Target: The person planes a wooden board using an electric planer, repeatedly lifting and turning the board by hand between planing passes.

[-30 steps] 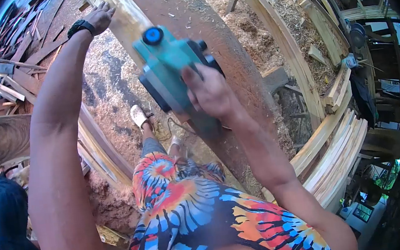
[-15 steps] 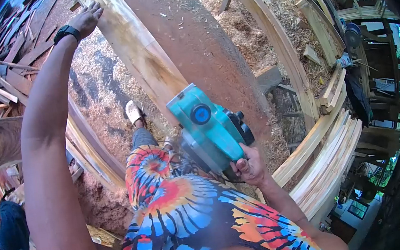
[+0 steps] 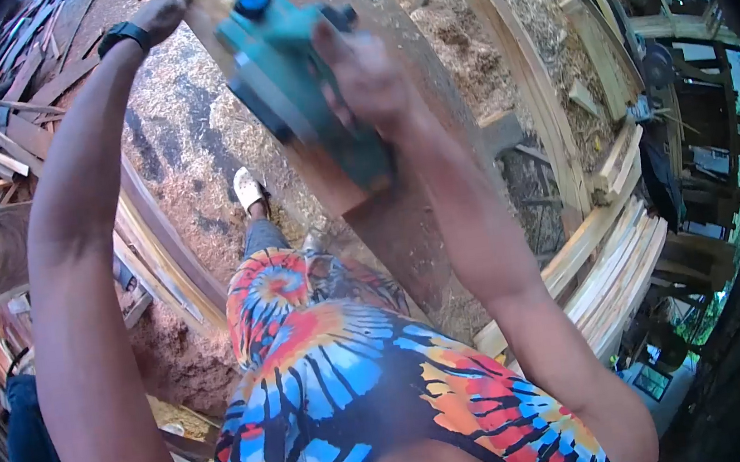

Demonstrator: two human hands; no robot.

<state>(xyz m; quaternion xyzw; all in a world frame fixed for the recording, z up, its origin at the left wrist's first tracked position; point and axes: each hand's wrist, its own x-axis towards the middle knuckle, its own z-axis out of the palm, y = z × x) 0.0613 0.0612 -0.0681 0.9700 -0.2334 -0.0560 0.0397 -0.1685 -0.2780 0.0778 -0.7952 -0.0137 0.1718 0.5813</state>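
Note:
A green power planer (image 3: 297,75) with a blue round knob lies on a long wooden board (image 3: 322,174), blurred by motion. My right hand (image 3: 366,76) is wrapped round its rear handle. At the upper left my left hand (image 3: 167,12), below a dark wristband, rests at the left edge of the board near its far end, the fingers stretched out and holding nothing. The board lies along a wide brown work surface (image 3: 428,215) and its near end shows just beyond the planer.
Stacked planks (image 3: 616,267) lie at the right, and a long beam (image 3: 521,77) runs beyond the work surface. Scrap wood (image 3: 5,154) is piled at the upper left. Shavings cover the ground (image 3: 183,115). At the lower left edge is dark blue cloth (image 3: 35,452).
The planer first came back toward my body along the board, and now it is far up the board again, with my right arm stretched out. My left hand stays near the far end.

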